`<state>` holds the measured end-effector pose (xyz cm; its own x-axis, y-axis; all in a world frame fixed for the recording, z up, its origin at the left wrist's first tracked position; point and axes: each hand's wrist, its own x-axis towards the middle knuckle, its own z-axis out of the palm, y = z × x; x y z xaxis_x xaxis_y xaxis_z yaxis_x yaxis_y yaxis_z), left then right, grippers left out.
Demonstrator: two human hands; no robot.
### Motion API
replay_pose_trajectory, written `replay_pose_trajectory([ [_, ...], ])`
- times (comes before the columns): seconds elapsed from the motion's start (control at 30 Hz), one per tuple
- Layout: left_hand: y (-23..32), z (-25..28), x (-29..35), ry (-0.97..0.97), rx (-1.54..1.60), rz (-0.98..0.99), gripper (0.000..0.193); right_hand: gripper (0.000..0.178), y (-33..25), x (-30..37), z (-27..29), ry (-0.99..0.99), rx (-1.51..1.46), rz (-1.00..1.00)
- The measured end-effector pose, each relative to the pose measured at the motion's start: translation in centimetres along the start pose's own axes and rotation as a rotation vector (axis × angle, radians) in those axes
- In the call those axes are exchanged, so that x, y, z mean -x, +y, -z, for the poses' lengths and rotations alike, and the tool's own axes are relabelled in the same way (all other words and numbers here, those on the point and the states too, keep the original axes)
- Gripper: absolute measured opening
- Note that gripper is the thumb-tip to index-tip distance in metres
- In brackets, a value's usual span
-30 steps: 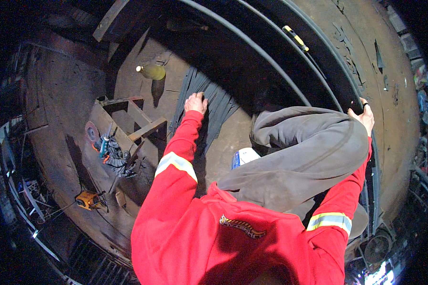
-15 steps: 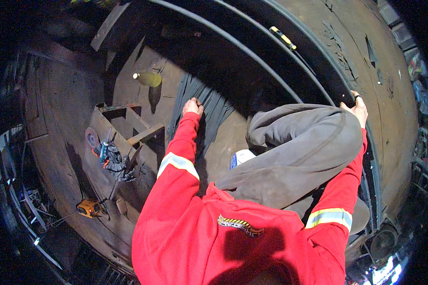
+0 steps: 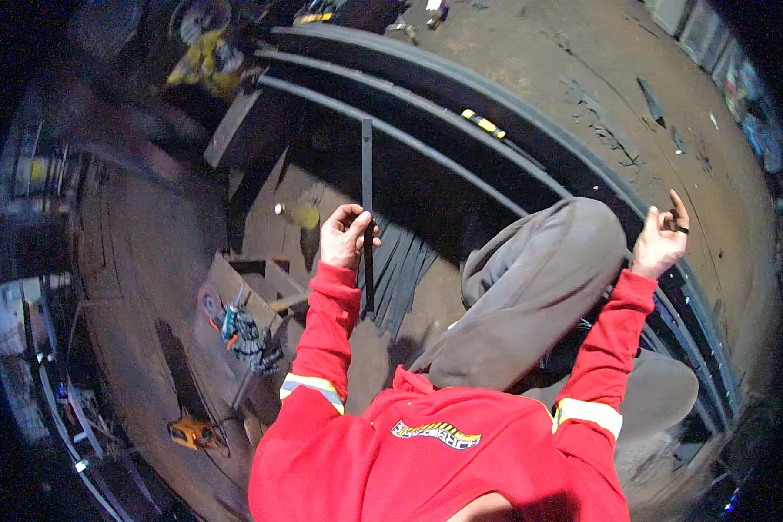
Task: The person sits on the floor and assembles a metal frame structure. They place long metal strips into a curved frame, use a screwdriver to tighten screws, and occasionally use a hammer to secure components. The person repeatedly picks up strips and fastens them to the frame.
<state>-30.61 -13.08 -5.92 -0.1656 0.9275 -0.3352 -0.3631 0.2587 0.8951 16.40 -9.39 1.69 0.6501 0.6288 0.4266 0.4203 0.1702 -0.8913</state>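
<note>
1. On the workshop floor [image 3: 148, 287], near the middle of the view, we see our left hand [image 3: 346, 237] with its fingers curled around a flat steel strip [image 3: 367, 200], gripping it low on its length.
2. The strip stands nearly upright in that hand; its upper end rises in front of the long curved steel rails [image 3: 496, 148], and its lower end reaches down toward a pile of dark flat strips [image 3: 400, 270] lying on the floor just right of the hand.
3. Our right hand [image 3: 661, 239] is raised well apart on the right, above the outer rail; its fingers are loosely spread and grip nothing, and a dark ring shows on one finger.
4. Our bent knee in grey trousers [image 3: 531, 296] fills the space between the two hands and hides part of the rails and the floor behind it; the red sleeves with reflective bands [image 3: 311, 384] cover the lower floor.
5. Left of the gripping hand we see a yellowish bottle [image 3: 297, 214] beside wooden blocks [image 3: 265, 278], and below those an angle grinder with a coiled cable [image 3: 239, 331].
6. Near the lower left edge of the floor lies a small orange tool [image 3: 191, 432]; what kind it is we cannot tell.
7. A yellow-and-black marker-like object [image 3: 481, 123] rests on one of the rails, toward the top.
</note>
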Motion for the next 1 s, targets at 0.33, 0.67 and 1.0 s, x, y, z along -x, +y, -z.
replay_pose_trajectory([
  [0.33, 11.7, -22.2, 0.2, -0.751, -0.407, -0.244, 0.009, 0.032, -11.2, 5.7, -2.4, -0.35, -0.327, -0.237],
  [0.67, 1.8, -39.6, 3.9, -1.185, -0.971, -0.747, 0.02, 0.03, -0.3, 3.6, 1.2, 0.227, -0.462, -0.594],
  [1.0, -1.0, -34.5, -3.0, -1.064, -1.249, -0.818, 0.019, 0.019, 6.2, 2.0, 6.0, 0.448, -0.868, -1.023],
])
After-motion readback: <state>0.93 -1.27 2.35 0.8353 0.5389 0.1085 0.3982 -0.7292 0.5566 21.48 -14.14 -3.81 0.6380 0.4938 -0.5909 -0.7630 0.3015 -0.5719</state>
